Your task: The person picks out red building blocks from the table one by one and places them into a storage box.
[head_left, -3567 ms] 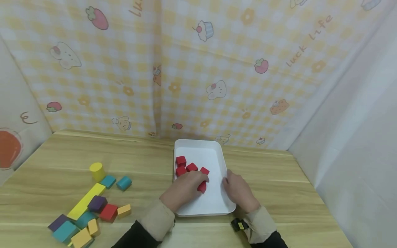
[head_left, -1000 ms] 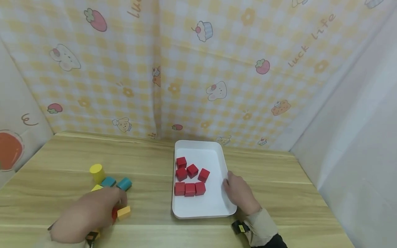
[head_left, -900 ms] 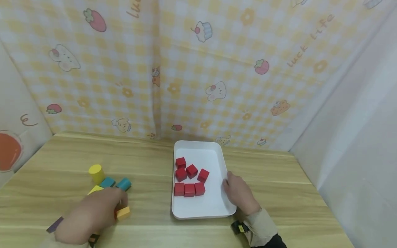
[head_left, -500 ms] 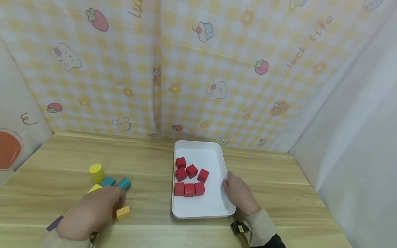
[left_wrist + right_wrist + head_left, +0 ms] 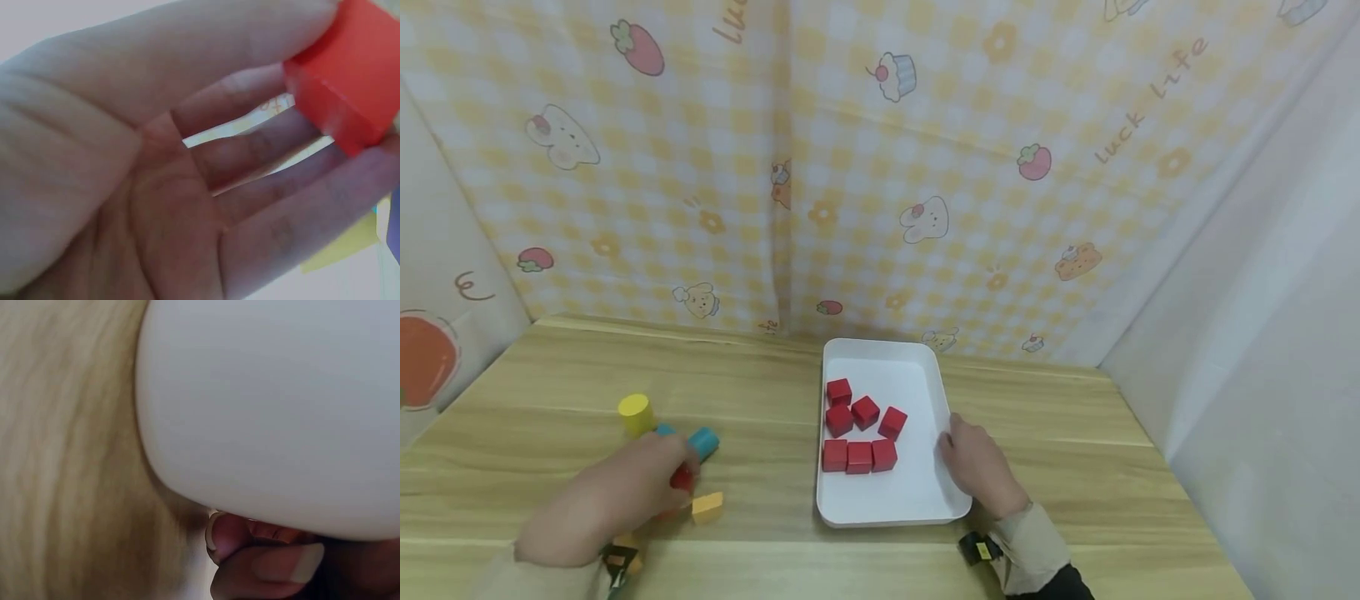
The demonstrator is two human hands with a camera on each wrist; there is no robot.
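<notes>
At the left of the table my left hand (image 5: 613,496) pinches a red block (image 5: 356,75) between thumb and fingertips, over the loose blocks. Another bit of red shows just below that hand in the head view. My right hand (image 5: 981,465) grips the right side of the white tray (image 5: 917,496); in the right wrist view its fingers (image 5: 262,570) curl at the tray's edge. Several red cubes (image 5: 859,457) sit in the tray, with three in a row toward the front and the others looser behind.
By my left hand stand a yellow cylinder (image 5: 637,415), a teal cylinder (image 5: 703,442) and a light orange block (image 5: 707,507). Other blocks there are mostly hidden under the hand and forearm. A patterned cloth (image 5: 857,183) hangs at the table's back edge.
My left hand has gone from the red cubes in the tray to the loose blocks at the left, and a red block now shows in its fingers. My right hand stays at the tray.
</notes>
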